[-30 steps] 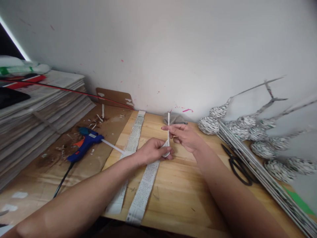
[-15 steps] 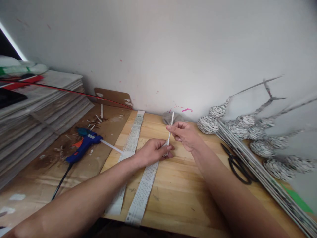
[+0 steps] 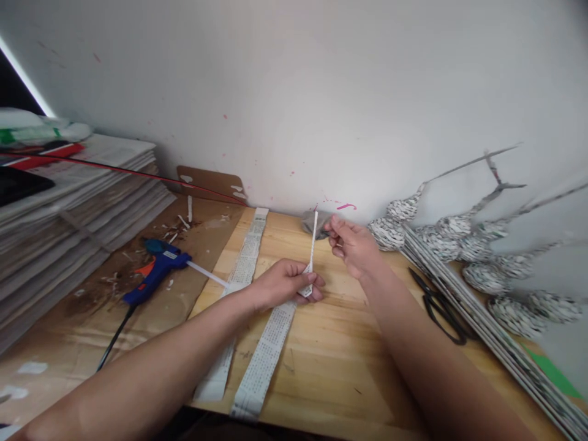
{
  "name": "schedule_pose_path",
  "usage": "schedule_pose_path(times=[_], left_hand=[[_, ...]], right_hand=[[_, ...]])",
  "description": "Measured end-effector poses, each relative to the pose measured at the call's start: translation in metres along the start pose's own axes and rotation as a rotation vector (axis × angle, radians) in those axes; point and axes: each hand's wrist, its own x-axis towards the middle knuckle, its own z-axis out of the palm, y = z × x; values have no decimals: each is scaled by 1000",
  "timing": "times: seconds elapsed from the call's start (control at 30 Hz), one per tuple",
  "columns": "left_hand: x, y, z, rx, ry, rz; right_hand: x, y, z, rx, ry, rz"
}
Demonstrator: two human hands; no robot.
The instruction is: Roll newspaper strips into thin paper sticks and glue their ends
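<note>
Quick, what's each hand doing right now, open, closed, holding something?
Left hand: closed, pinching the twisted paper strip.
Right hand: fingers curled, apart from the strip, nothing visible held; fully closed or not, can't tell.

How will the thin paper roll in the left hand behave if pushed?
The paper roll probably is light, being thin paper, and fairly stiff: its upper part rises unbent above the left hand, the right hand not touching it. The wider lower part looks flat, so it may bend easily.
</note>
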Motion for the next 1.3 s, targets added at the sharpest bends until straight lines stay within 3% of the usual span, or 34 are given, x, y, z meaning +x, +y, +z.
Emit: schedule_pose_path(times=[0.17,0.23,0.43,0.7,0.77,0.9,0.97,1.13,1.3], left_hand=[[0,-1,-2,15,-31,-3],[0,-2,-2,31,-49,-1],[2,-5,-1,147,-27,60],[0,-5,0,166,-99,142],[-1,-3,0,143,-102,109],[-3,0,0,96,-92,46],[-3,0,0,88,-103,38],[0,-5,0,83,-105,62],[-1,-4,-1,65,-112,59]], right_hand=[[-5,0,-4,-102,-298,85],[-7,1,-2,-134,-336,78],[-7,5,5,-147,-176,35],[-11,3,13,-279,-22,-103],[-11,1,12,-301,-48,-113],[-11,-4,3,-278,-302,13],[-10,-5,-1,-256,-361,48],[-7,2,4,-198,-191,34],[-8,3,8,-173,-150,-6]])
